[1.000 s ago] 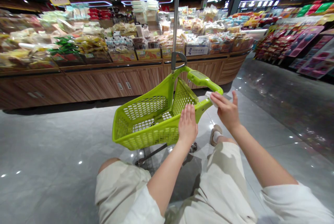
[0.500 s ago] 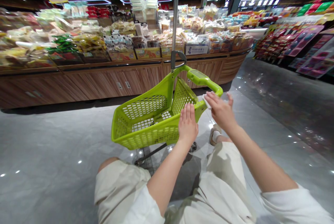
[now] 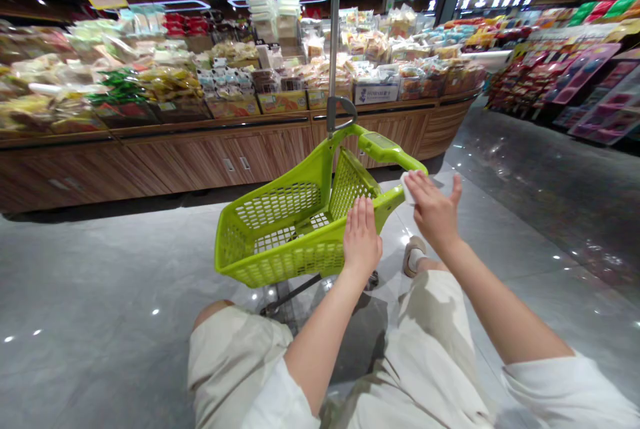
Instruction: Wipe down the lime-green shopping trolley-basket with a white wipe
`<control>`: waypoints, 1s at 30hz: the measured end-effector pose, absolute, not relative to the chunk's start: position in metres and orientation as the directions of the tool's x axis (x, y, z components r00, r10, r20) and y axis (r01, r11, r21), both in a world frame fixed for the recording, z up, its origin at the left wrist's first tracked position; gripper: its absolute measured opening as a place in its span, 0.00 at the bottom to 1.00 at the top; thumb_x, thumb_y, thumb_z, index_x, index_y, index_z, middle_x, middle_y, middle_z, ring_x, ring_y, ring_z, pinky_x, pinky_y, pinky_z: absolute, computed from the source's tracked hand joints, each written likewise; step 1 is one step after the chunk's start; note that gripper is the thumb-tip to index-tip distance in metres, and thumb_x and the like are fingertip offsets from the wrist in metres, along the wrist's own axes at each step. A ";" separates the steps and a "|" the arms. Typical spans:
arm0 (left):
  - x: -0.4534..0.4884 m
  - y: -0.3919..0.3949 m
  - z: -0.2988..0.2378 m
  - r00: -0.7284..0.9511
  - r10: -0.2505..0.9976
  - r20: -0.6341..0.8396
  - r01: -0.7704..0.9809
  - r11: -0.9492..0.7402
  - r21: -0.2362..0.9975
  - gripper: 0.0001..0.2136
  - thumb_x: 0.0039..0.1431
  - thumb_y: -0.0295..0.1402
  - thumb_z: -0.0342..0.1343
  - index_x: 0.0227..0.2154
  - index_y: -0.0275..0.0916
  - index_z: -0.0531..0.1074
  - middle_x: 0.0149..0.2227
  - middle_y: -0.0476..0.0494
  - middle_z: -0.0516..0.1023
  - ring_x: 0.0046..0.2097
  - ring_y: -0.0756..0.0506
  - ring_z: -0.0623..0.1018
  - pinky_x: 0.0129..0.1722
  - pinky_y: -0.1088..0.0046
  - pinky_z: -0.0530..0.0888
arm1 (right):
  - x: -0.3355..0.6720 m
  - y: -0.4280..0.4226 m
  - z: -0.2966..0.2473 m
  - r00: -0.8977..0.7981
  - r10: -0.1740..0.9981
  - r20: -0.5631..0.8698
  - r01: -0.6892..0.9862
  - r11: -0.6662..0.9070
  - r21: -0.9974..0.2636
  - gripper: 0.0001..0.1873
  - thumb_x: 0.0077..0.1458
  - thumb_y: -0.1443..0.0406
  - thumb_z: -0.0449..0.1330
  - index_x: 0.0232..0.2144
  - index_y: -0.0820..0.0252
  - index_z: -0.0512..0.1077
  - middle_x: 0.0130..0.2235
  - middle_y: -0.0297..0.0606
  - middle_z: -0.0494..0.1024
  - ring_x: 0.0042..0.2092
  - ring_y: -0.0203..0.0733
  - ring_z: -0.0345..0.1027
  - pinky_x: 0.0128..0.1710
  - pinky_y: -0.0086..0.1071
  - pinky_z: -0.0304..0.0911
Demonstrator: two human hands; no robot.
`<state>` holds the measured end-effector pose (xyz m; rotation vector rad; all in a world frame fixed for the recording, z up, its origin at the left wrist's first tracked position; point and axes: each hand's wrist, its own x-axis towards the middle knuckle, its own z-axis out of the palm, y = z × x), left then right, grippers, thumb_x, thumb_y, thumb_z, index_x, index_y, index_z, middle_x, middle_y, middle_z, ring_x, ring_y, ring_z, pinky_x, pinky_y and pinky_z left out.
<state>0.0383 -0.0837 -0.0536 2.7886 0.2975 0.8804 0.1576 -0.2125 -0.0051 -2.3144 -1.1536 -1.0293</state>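
A lime-green shopping cart [image 3: 295, 257] with perforated sides stands in front of my knees, its basket bare inside. My left hand [image 3: 362, 241] lies over the near rim, fingers together and holding it. At the corner where the rim meets the handle [image 3: 383, 149], my right hand [image 3: 436, 210] presses a small white cloth or tissue [image 3: 407, 189] against the green plastic. The thumb of that hand sticks up, away from the cart. Most of the cloth is hidden beneath the fingers.
A wood-panelled display counter [image 3: 210, 159] piled with packaged food runs behind the cart. A grey pole [image 3: 335, 29] rises from the cart's far side. Shelves of packets [image 3: 525, 76] stand at right. My foot [image 3: 414, 257] is beside the cart on shiny tiles.
My right hand has slid a little to the right along the rim toward the handle's corner, with the white cloth under it. My left hand keeps its place on the rim.
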 end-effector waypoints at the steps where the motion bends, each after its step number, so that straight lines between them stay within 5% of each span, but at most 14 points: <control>1: 0.039 -0.084 -0.054 0.802 0.252 0.542 0.131 -0.959 0.252 0.41 0.53 0.25 0.52 0.68 0.26 0.40 0.71 0.29 0.50 0.72 0.39 0.46 0.70 0.56 0.53 | 0.144 -0.202 -0.011 0.378 0.571 0.729 0.817 -0.576 0.028 0.31 0.57 0.75 0.47 0.62 0.57 0.64 0.61 0.44 0.71 0.63 0.49 0.64 0.67 0.59 0.24; 7: 0.036 -0.082 -0.054 0.811 0.240 0.533 0.147 -0.966 0.212 0.40 0.53 0.25 0.51 0.68 0.25 0.41 0.71 0.29 0.50 0.72 0.39 0.46 0.70 0.57 0.52 | 0.141 -0.200 -0.008 0.243 0.703 0.668 0.902 -0.417 0.111 0.32 0.55 0.76 0.47 0.60 0.54 0.66 0.60 0.38 0.73 0.62 0.44 0.65 0.69 0.53 0.26; 13: 0.035 -0.082 -0.053 0.807 0.235 0.542 0.136 -0.967 0.217 0.40 0.53 0.25 0.51 0.68 0.24 0.42 0.71 0.30 0.50 0.72 0.38 0.47 0.71 0.58 0.52 | 0.171 -0.213 0.000 0.418 0.498 0.760 0.793 -0.609 -0.038 0.29 0.54 0.75 0.47 0.56 0.56 0.69 0.57 0.42 0.75 0.62 0.50 0.65 0.66 0.61 0.27; 21: 0.034 -0.080 -0.054 0.820 0.230 0.523 0.134 -0.967 0.216 0.39 0.54 0.25 0.50 0.68 0.25 0.42 0.71 0.30 0.50 0.72 0.39 0.47 0.71 0.58 0.52 | 0.132 -0.196 -0.011 0.250 0.706 0.663 0.900 -0.423 0.110 0.33 0.54 0.77 0.48 0.59 0.54 0.67 0.60 0.40 0.72 0.61 0.45 0.67 0.68 0.54 0.22; 26: 0.034 -0.083 -0.054 0.801 0.249 0.545 0.142 -0.963 0.231 0.41 0.53 0.25 0.52 0.68 0.25 0.41 0.71 0.29 0.49 0.72 0.39 0.46 0.70 0.57 0.52 | 0.191 -0.238 0.005 0.434 0.479 0.763 0.755 -0.656 -0.017 0.30 0.53 0.75 0.49 0.57 0.56 0.70 0.57 0.44 0.75 0.61 0.51 0.66 0.66 0.62 0.33; 30: 0.036 -0.086 -0.055 0.791 0.270 0.550 0.152 -0.956 0.250 0.41 0.52 0.25 0.52 0.68 0.25 0.40 0.71 0.29 0.49 0.73 0.39 0.45 0.70 0.56 0.52 | 0.187 -0.241 -0.010 0.505 0.420 0.754 0.708 -0.701 -0.083 0.32 0.54 0.74 0.48 0.62 0.61 0.64 0.59 0.48 0.73 0.60 0.50 0.67 0.66 0.59 0.38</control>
